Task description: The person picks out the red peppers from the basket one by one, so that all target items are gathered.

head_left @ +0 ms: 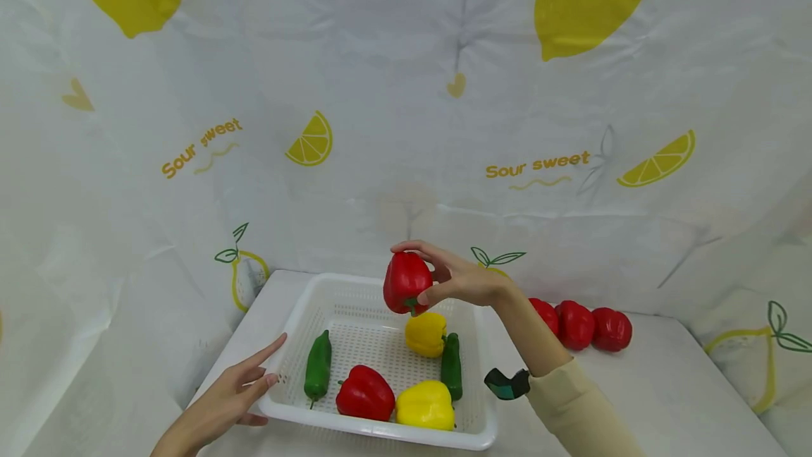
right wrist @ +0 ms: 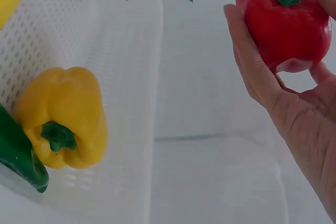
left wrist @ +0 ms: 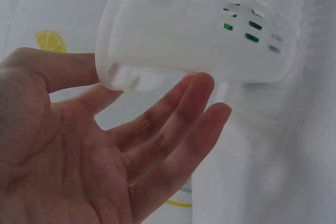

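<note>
My right hand (head_left: 459, 279) holds a red bell pepper (head_left: 406, 281) above the far side of a white plastic basket (head_left: 472, 439), with the green stem tilted down toward me. In the right wrist view, fingers and thumb curve around that pepper (right wrist: 283, 24). My left hand (head_left: 218, 397) touches the basket's left rim; its fingers are mostly straight in the left wrist view, beside the basket wall (left wrist: 157, 35). Inside the basket lie a red bell pepper (head_left: 364, 393), two yellow bell peppers (head_left: 425, 405) and two long green peppers (head_left: 318, 365).
Three red bell peppers (head_left: 576, 325) sit in a row on the white table (head_left: 660, 386), right of the basket; my right forearm partly covers the nearest. A white lemon-printed sheet (head_left: 406, 161) hangs behind and around the table.
</note>
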The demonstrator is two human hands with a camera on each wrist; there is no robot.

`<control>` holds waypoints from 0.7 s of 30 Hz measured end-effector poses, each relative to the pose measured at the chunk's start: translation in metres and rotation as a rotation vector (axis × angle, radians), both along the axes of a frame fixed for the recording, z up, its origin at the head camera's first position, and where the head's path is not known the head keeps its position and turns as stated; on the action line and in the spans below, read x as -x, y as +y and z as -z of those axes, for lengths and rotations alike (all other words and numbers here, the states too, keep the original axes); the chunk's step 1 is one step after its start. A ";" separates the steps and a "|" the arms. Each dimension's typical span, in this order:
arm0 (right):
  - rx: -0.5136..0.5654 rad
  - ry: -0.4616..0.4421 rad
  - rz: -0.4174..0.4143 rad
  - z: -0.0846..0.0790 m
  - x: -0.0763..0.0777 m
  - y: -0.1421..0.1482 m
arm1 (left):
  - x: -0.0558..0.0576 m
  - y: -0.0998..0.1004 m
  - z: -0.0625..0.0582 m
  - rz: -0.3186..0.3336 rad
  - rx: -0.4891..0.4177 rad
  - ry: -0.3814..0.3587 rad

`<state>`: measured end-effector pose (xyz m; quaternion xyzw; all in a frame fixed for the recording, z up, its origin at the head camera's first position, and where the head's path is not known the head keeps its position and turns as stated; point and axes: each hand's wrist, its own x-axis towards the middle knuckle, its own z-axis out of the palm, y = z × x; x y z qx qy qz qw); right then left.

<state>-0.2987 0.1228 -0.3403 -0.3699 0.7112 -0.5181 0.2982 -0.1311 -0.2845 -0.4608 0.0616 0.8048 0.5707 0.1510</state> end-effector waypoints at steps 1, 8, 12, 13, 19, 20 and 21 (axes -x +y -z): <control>0.017 -0.001 -0.006 0.000 -0.001 0.003 | 0.000 0.000 0.000 0.000 0.002 0.002; 0.125 -0.020 -0.002 0.004 -0.005 0.024 | 0.000 0.000 0.001 0.002 0.005 -0.001; 0.152 -0.029 0.002 0.007 -0.008 0.032 | 0.000 -0.001 0.001 0.002 0.002 -0.004; 0.157 -0.029 0.002 0.007 -0.009 0.033 | 0.000 -0.001 0.001 0.003 0.001 -0.004; 0.170 -0.043 0.052 0.010 -0.014 0.037 | 0.000 -0.001 0.001 0.012 -0.006 -0.003; 0.167 -0.043 0.066 0.011 -0.015 0.038 | 0.000 -0.001 0.001 0.012 -0.007 -0.002; 0.161 -0.041 0.079 0.011 -0.016 0.039 | 0.000 -0.001 0.001 0.011 -0.006 -0.002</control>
